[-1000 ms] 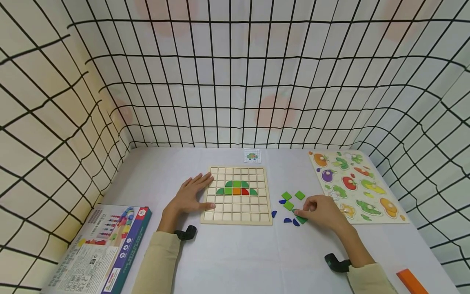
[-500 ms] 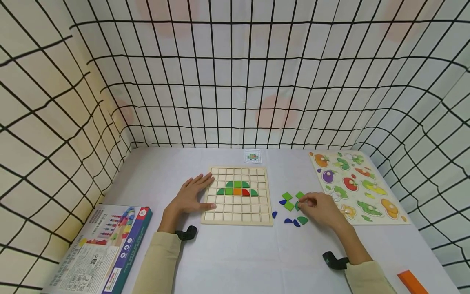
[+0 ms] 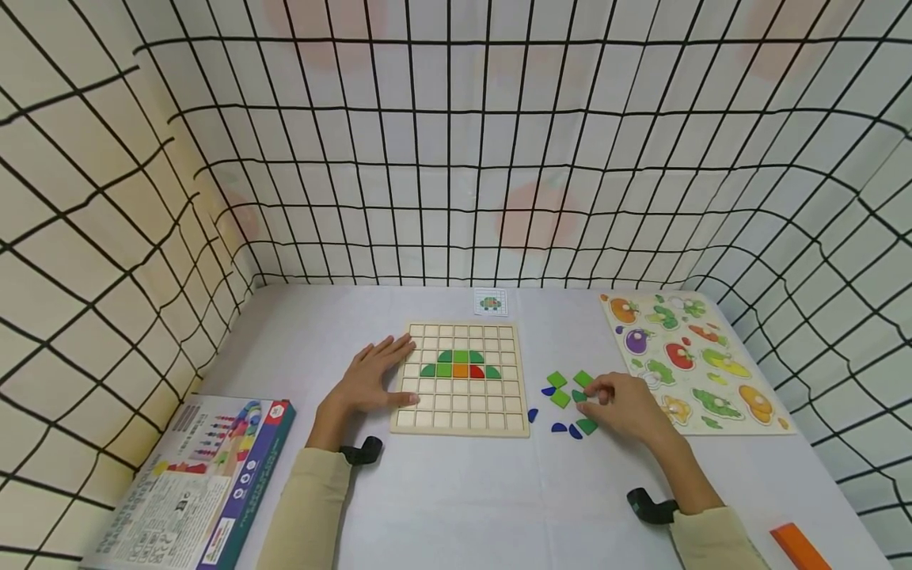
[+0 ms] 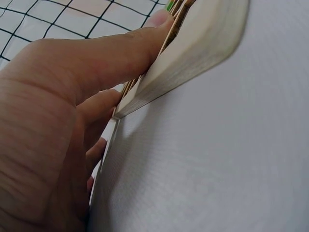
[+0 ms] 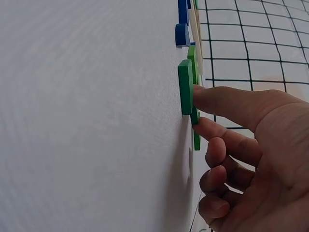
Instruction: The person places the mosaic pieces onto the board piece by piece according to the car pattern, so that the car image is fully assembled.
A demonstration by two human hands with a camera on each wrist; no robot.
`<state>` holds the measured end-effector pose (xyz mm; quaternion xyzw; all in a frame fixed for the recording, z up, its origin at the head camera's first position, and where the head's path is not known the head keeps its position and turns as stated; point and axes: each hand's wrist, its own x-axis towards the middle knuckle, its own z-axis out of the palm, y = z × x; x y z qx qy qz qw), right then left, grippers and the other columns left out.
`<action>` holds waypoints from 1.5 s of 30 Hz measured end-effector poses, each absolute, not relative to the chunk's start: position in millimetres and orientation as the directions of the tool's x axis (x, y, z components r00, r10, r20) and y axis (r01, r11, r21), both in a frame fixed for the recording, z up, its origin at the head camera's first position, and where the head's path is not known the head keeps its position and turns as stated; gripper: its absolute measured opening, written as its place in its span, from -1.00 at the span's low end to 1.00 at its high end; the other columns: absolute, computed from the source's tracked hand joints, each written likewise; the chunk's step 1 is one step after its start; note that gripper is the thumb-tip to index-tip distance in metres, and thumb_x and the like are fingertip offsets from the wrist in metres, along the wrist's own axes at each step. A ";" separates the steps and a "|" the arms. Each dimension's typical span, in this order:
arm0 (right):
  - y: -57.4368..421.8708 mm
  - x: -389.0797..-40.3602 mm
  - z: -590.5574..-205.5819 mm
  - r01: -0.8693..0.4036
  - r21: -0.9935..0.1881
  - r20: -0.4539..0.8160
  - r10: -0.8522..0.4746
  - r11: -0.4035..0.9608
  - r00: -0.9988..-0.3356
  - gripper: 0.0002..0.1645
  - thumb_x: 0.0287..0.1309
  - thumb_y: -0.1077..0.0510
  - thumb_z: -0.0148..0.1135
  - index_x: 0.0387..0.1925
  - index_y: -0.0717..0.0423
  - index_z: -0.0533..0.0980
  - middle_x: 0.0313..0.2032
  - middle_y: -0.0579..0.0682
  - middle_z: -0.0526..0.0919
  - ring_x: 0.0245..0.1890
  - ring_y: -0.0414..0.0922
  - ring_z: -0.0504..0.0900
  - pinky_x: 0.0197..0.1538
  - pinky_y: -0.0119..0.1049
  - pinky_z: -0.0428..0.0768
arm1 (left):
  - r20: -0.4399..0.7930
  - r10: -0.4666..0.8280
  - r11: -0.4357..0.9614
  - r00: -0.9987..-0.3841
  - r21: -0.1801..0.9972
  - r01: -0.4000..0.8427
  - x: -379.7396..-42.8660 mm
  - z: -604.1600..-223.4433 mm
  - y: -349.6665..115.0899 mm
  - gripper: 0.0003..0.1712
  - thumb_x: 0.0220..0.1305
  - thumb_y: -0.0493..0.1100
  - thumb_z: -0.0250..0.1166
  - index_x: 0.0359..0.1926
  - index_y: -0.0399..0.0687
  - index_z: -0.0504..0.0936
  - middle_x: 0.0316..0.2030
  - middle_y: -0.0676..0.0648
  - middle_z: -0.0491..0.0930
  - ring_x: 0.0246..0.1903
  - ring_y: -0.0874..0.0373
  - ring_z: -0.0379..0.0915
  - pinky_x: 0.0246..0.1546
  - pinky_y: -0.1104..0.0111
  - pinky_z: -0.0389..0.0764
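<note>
My left hand [image 3: 366, 380] lies spread at the left side of the wooden grid board [image 3: 456, 423], its thumb resting on the board; the left wrist view shows the thumb over the board's edge [image 4: 193, 63]. Green, orange and red tiles fill part of two rows of the grid. To the right, my right hand [image 3: 623, 404] is low over loose tiles, with thumb and index fingertips at opposite edges of a dark green quarter-round tile [image 3: 579, 395]. Another dark green quarter-round tile [image 3: 587, 427] lies just below; in the right wrist view that nearer tile [image 5: 185, 87] partly covers the thumb tip.
Several light green square tiles [image 3: 556, 380] and blue half-round tiles [image 3: 559, 427] lie between board and right hand. A pattern card [image 3: 490, 303] is behind the board. A vegetable puzzle [image 3: 684, 380] stands right, a box [image 3: 185, 483] left, an orange object [image 3: 799, 546] front right. Black netting [image 3: 449, 166] surrounds the table.
My right hand has shifted slightly up from the lower green quarter-round tile to the upper one, and its thumb and index finger have parted. The left hand has stayed on the board.
</note>
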<state>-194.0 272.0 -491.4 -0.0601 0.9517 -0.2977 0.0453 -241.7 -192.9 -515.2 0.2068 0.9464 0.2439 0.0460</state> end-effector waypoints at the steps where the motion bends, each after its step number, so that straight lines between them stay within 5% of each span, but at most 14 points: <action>1: 272.1 -193.9 -491.0 -0.089 -0.574 -0.050 -0.144 0.814 -0.988 -0.67 0.16 -0.01 0.50 -0.13 0.10 0.69 -0.45 -0.07 0.50 -0.35 -0.11 0.44 -0.31 -0.31 0.35 | 0.017 0.412 0.795 -0.911 0.482 0.369 -241.9 -515.5 -192.8 0.19 0.04 0.35 0.45 0.61 0.07 0.18 0.63 0.02 0.08 0.63 -0.11 -0.11 0.59 -0.17 -0.10; 18: 247.3 -204.1 -485.1 -0.179 -0.631 0.069 -0.175 0.755 -0.982 -0.69 0.22 0.04 0.47 -0.08 0.13 0.72 -0.42 -0.06 0.53 -0.36 -0.13 0.43 -0.35 -0.38 0.35 | 0.020 0.378 0.808 -0.926 0.481 0.340 -242.2 -517.7 -188.0 0.17 0.03 0.36 0.45 0.59 0.07 0.23 0.62 0.03 0.09 0.63 -0.10 -0.07 0.59 -0.18 -0.06; 45: 108.8 -232.4 -480.1 -0.316 -0.737 0.086 -0.381 0.598 -0.920 -0.73 0.19 0.15 0.49 -0.08 0.14 0.74 -0.49 -0.08 0.47 -0.46 -0.18 0.36 -0.43 -0.43 0.29 | 0.018 0.404 0.797 -0.914 0.483 0.362 -242.5 -512.6 -190.4 0.07 0.15 0.32 0.36 0.60 0.06 0.22 0.63 0.02 0.07 0.63 -0.12 -0.08 0.58 -0.20 -0.07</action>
